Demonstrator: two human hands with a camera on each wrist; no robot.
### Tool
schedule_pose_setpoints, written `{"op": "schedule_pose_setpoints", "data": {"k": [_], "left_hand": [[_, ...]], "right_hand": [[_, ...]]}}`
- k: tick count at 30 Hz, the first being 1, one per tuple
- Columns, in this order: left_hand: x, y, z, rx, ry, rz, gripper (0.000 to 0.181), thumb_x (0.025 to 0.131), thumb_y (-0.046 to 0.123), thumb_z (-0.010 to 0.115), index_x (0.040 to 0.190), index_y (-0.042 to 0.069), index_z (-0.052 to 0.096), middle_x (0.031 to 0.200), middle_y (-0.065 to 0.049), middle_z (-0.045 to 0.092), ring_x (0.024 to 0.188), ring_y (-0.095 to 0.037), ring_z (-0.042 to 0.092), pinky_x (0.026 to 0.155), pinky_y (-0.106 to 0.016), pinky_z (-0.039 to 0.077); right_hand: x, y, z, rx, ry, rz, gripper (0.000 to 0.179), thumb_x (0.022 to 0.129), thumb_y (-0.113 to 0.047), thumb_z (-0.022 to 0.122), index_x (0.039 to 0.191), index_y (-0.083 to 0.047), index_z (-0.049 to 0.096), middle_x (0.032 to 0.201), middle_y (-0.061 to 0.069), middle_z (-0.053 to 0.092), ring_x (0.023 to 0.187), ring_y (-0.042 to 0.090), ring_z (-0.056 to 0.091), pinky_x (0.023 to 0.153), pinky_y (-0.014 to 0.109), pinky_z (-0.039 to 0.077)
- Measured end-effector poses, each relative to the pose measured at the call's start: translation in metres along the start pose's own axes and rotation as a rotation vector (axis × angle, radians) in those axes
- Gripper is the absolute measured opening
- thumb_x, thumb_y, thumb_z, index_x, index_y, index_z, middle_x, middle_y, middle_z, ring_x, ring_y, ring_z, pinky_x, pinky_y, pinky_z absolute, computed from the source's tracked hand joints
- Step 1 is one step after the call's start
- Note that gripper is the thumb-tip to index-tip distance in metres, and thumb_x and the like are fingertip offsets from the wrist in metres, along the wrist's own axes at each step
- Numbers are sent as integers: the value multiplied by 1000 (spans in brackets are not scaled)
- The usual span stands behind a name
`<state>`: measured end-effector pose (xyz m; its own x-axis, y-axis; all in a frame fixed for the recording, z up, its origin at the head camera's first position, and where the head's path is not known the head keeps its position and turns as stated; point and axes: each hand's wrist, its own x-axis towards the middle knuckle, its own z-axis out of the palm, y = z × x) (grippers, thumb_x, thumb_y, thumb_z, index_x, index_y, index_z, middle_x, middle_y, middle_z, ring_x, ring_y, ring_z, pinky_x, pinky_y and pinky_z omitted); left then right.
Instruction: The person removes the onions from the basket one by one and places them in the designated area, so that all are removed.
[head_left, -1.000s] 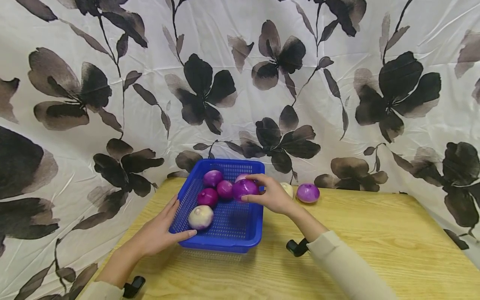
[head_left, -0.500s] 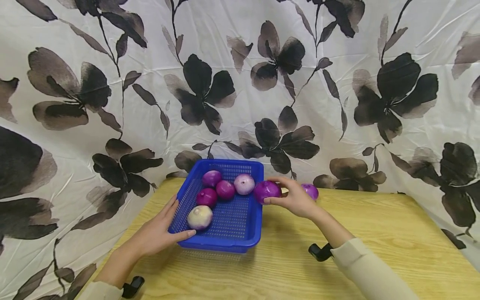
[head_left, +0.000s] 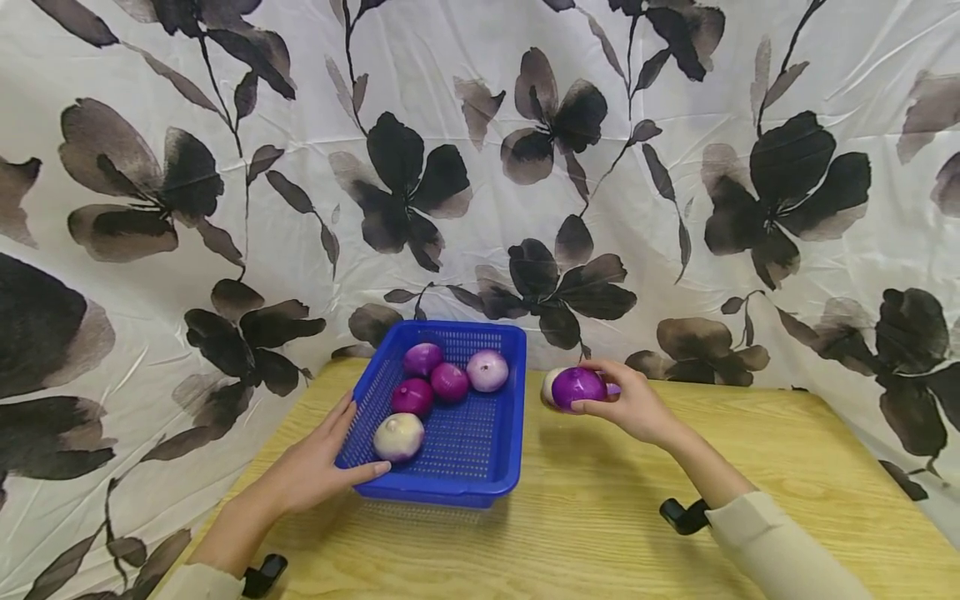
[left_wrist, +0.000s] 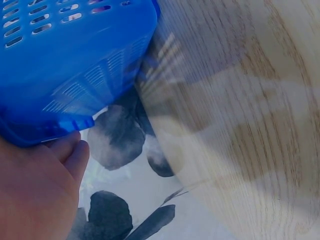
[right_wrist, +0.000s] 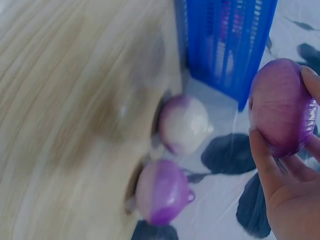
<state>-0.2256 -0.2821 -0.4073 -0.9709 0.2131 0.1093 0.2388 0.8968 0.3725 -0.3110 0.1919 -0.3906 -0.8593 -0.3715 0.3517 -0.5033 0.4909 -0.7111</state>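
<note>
My right hand (head_left: pixel 633 404) grips a purple onion (head_left: pixel 579 388) to the right of the basket, thumb on the near side and fingers behind. Partly hidden behind it is a whitish onion (head_left: pixel 550 390). Another purple onion (right_wrist: pixel 162 192) lies beside the whitish one in the right wrist view. My left hand (head_left: pixel 315 467) holds the near left corner of a blue plastic basket (head_left: pixel 495 487), its thumb over the front rim and its fingers along the left side. Inside the basket sit several onions: dark purple ones (head_left: pixel 412 397), a pale lilac one (head_left: pixel 487 370) and a white one (head_left: pixel 398 437).
The light wooden table (head_left: pixel 592 517) extends to the right and in front of the basket. A white cloth with dark flowers (head_left: pixel 480 167) hangs right behind the table's back edge. A black wrist mount (head_left: pixel 684 517) sits below my right forearm.
My right hand has carried the purple onion from over the basket, across its right rim, to beside it. The pale lilac onion is now uncovered. My left hand stays at the basket corner.
</note>
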Motion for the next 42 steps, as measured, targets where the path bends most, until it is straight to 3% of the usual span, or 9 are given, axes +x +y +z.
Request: {"op": "schedule_pose_setpoints", "data": {"k": [21,31,36,42], "left_hand": [[2,-2,1,0,9,18,121,85,78,61,160,-6,17,171,-17,6,149,-51,25,111,-69,32],[1,-2,1,-5,11,16,121,85,77,62,160,-6,18,171,-17,6,149,-51,25,111,-69,32],[0,-2,2,-7,9,14,122,84,78,62,161,-6,17,171,-18,8,148,-51,27,110,-69,34],[1,-2,1,-7,4,3,121,84,77,62,161,-5,16,171,-19,8,148,-52,27,110,-69,34]], "right_hand": [[-22,31,-48,-121,109,93,61,89,-24,82,139,2,57,134,26,61,118,47,63,88,50,57],[-28,52,-57,-139,123,148,66,90,-29,81,143,1,54,139,27,58,119,43,61,90,41,56],[-32,62,-63,-178,144,167,65,90,-29,82,140,2,55,133,29,60,115,42,63,87,37,55],[-33,75,-68,-181,159,166,62,92,-24,79,140,6,54,132,32,59,114,44,63,90,47,54]]}}
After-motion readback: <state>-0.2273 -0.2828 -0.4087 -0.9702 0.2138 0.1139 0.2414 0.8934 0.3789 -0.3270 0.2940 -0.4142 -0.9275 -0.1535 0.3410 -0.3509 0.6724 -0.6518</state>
